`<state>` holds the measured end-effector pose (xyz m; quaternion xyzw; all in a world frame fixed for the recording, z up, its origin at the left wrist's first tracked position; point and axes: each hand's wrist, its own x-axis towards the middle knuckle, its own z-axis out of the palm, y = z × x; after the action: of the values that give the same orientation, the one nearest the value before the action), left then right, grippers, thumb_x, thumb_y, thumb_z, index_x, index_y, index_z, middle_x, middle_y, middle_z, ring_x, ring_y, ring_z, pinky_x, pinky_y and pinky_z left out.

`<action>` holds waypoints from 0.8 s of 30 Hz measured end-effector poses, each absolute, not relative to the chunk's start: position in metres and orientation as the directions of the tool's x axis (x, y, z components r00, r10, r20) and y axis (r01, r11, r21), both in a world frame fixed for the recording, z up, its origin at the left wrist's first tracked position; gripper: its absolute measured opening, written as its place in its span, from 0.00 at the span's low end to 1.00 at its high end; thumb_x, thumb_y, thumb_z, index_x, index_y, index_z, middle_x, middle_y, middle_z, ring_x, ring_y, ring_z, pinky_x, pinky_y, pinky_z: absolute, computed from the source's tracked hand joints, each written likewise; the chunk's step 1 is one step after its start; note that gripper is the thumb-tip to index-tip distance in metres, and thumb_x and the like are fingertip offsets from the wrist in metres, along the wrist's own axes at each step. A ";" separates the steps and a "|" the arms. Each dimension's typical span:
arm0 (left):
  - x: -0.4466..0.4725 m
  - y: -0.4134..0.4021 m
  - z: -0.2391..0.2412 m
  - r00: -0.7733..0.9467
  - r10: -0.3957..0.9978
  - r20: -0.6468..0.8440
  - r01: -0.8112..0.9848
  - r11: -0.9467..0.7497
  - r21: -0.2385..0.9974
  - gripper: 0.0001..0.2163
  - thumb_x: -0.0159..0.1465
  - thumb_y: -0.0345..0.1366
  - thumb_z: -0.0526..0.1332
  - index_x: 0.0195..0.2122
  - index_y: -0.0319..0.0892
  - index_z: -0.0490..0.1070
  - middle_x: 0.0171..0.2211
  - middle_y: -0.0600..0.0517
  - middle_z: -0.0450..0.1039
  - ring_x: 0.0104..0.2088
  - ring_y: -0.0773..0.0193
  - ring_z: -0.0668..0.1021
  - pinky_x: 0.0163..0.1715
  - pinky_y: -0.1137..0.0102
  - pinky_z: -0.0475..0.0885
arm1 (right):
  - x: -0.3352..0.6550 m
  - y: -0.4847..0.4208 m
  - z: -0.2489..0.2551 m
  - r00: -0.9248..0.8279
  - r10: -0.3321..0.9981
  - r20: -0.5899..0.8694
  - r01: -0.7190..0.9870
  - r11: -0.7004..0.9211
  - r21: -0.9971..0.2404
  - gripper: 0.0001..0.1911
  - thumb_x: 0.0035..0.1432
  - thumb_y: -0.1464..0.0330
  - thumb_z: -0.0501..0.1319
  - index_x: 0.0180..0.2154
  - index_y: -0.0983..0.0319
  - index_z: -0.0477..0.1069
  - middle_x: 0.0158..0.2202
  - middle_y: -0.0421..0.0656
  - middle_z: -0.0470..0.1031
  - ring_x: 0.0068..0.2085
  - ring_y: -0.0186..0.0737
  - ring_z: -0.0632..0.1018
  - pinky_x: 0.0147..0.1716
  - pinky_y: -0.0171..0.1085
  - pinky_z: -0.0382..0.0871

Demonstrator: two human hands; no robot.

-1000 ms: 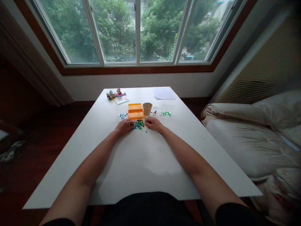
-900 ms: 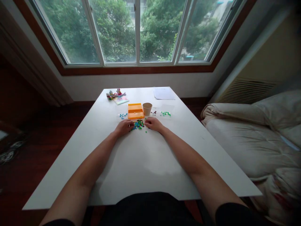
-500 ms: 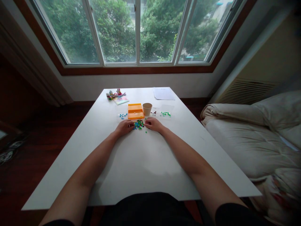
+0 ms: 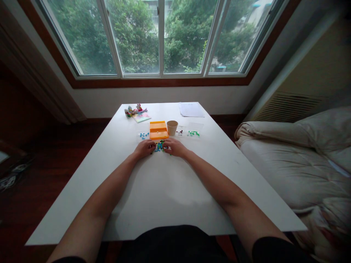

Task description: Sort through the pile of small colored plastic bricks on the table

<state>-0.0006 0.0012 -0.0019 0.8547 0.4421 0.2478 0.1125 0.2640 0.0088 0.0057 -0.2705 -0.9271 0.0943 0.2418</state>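
Note:
A small pile of tiny coloured pieces [image 4: 159, 146], blue, green and dark, lies on the white table [image 4: 164, 190] in front of an orange box [image 4: 158, 130]. My left hand [image 4: 145, 148] rests at the pile's left edge with its fingers curled down onto the pieces. My right hand [image 4: 174, 147] lies on the pile's right side, fingers bent inward and partly covering it. Whatever the fingertips pinch is too small to see.
A paper cup [image 4: 172, 127] stands right of the orange box. Small groups of blue pieces [image 4: 142, 135], dark pieces [image 4: 180, 132] and green pieces [image 4: 193, 133] lie apart. Small toys [image 4: 135, 109] and white sheets [image 4: 191, 109] sit at the far edge. A bed [image 4: 296, 157] is on the right.
My right hand has slid left onto the pile and now covers part of it. My left hand has hardly moved.

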 end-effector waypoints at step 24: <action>-0.002 0.000 -0.002 0.520 0.796 0.309 0.655 -0.604 0.453 0.05 0.59 0.32 0.62 0.34 0.43 0.77 0.34 0.51 0.74 0.32 0.64 0.73 0.35 0.70 0.68 | 0.291 0.025 -0.004 -0.168 0.829 0.533 0.596 0.516 -0.615 0.08 0.62 0.65 0.60 0.40 0.60 0.75 0.31 0.41 0.74 0.33 0.39 0.71 0.36 0.36 0.64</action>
<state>-0.0023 0.0001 -0.0020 0.8603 0.4217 0.2490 0.1412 0.2912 0.0250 -0.0036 -0.4735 -0.7523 0.1332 0.4382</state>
